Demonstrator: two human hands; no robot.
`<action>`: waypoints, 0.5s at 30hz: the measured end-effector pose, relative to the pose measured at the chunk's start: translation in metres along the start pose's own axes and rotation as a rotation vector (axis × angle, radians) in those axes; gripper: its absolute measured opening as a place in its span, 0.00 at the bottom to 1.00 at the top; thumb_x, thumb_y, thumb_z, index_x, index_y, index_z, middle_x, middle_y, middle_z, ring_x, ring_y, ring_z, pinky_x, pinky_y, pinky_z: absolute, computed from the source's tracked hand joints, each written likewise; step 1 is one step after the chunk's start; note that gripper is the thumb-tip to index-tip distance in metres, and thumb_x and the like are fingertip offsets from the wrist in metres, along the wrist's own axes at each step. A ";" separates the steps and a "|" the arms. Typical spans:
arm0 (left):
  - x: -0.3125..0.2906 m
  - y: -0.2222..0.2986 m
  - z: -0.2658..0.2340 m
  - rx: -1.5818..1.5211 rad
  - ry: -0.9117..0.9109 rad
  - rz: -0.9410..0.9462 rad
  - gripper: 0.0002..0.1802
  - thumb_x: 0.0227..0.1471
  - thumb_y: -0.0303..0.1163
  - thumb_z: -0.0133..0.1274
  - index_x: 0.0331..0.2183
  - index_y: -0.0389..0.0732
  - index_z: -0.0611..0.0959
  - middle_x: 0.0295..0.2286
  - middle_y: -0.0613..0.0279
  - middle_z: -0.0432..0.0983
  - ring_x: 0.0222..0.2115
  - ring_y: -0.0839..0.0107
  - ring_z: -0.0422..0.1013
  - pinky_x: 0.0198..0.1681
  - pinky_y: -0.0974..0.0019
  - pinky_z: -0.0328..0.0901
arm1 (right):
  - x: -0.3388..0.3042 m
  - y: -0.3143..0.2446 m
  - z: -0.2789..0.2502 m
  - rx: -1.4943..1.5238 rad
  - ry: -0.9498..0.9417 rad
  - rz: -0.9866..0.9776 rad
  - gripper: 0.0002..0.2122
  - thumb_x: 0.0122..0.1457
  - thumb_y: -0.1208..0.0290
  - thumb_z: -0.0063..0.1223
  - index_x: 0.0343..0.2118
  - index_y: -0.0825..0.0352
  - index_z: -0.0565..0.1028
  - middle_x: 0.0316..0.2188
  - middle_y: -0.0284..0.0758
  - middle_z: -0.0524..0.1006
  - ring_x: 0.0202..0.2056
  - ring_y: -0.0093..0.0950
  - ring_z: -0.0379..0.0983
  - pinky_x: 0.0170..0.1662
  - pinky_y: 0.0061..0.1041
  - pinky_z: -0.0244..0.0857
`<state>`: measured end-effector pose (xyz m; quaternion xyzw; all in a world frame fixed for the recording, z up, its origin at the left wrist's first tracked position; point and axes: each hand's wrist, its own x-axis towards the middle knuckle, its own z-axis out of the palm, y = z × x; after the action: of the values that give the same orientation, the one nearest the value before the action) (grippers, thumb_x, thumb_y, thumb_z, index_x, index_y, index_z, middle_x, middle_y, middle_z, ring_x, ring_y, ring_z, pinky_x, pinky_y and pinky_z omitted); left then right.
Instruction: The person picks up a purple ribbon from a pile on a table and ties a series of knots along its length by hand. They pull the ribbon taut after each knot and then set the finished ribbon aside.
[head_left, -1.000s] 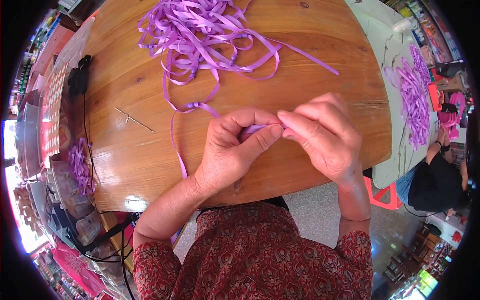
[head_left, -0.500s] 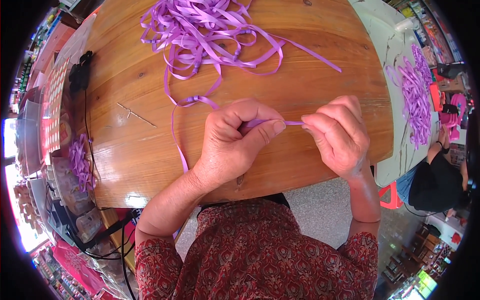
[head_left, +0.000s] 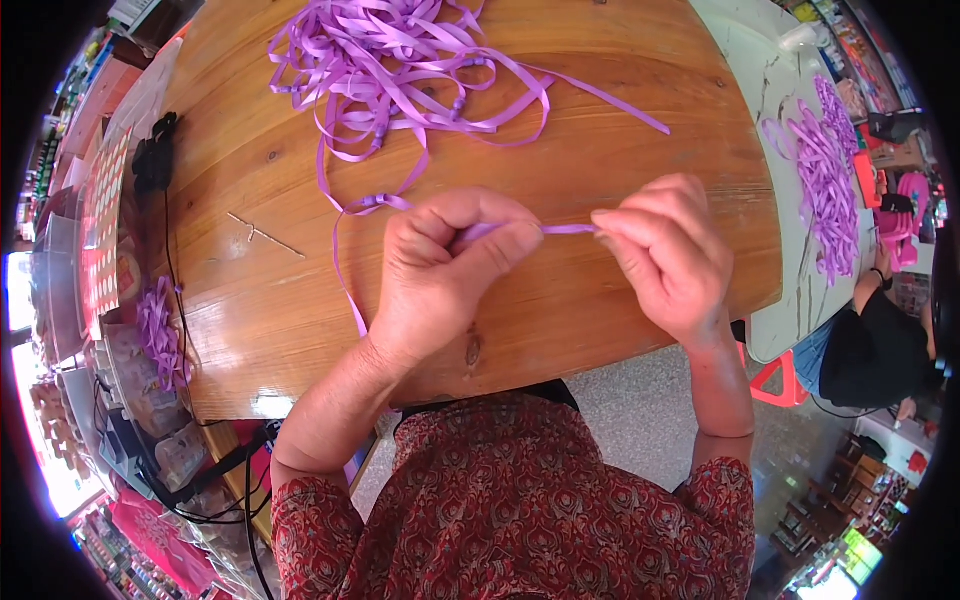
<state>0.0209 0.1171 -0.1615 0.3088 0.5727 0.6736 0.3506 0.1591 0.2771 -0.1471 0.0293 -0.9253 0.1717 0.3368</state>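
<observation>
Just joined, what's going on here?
A person in a red patterned short-sleeved top pinches a narrow purple ribbon between left hand and right hand, a short stretch running straight between them, above a brown wooden table. Farther back on it lies a tangled heap of purple ribbon; a thin pale stick-like piece lies to the left.

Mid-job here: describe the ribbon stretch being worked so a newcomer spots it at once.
Find the big brown wooden table, then the left hand and right hand above its near half. The purple ribbon stretch bridges the gap between them. Unlike the looping ribbon pile farther up the table, it runs straight, pinched at both sides.
</observation>
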 end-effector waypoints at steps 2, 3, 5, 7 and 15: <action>0.002 0.000 -0.001 -0.162 0.071 -0.016 0.01 0.49 0.22 0.56 0.28 0.38 0.80 0.22 0.76 0.72 0.23 0.89 0.63 0.27 0.83 0.57 | -0.004 0.004 0.000 0.143 0.041 0.215 0.12 0.42 0.79 0.63 0.33 0.70 0.76 0.26 0.35 0.72 0.28 0.29 0.68 0.32 0.25 0.63; 0.003 0.001 -0.001 -0.155 0.068 -0.008 0.01 0.49 0.22 0.56 0.28 0.38 0.80 0.22 0.76 0.72 0.23 0.89 0.63 0.27 0.83 0.57 | -0.006 0.005 0.001 0.225 0.050 0.248 0.14 0.42 0.78 0.63 0.35 0.70 0.75 0.27 0.35 0.74 0.30 0.27 0.70 0.33 0.23 0.63; 0.000 0.003 0.000 -0.251 0.031 -0.073 0.02 0.49 0.21 0.56 0.28 0.37 0.80 0.23 0.75 0.72 0.24 0.89 0.63 0.27 0.83 0.57 | -0.010 0.004 0.006 0.278 0.085 0.297 0.14 0.42 0.76 0.64 0.35 0.69 0.76 0.27 0.35 0.74 0.30 0.28 0.71 0.32 0.23 0.64; 0.000 0.003 0.001 -0.247 0.029 -0.065 0.02 0.48 0.21 0.56 0.28 0.37 0.80 0.23 0.75 0.72 0.24 0.89 0.63 0.27 0.83 0.57 | -0.013 0.003 0.008 0.329 0.120 0.348 0.14 0.42 0.75 0.65 0.34 0.68 0.76 0.27 0.34 0.74 0.29 0.28 0.71 0.32 0.23 0.65; -0.001 0.000 0.002 -0.203 -0.001 -0.045 0.02 0.49 0.21 0.56 0.29 0.37 0.80 0.23 0.75 0.72 0.24 0.89 0.62 0.26 0.83 0.56 | 0.003 -0.004 0.001 0.334 0.178 0.222 0.18 0.42 0.73 0.65 0.38 0.72 0.75 0.30 0.36 0.75 0.31 0.28 0.71 0.34 0.24 0.64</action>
<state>0.0228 0.1176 -0.1609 0.2589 0.5083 0.7199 0.3954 0.1574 0.2729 -0.1446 -0.0326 -0.8482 0.3606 0.3866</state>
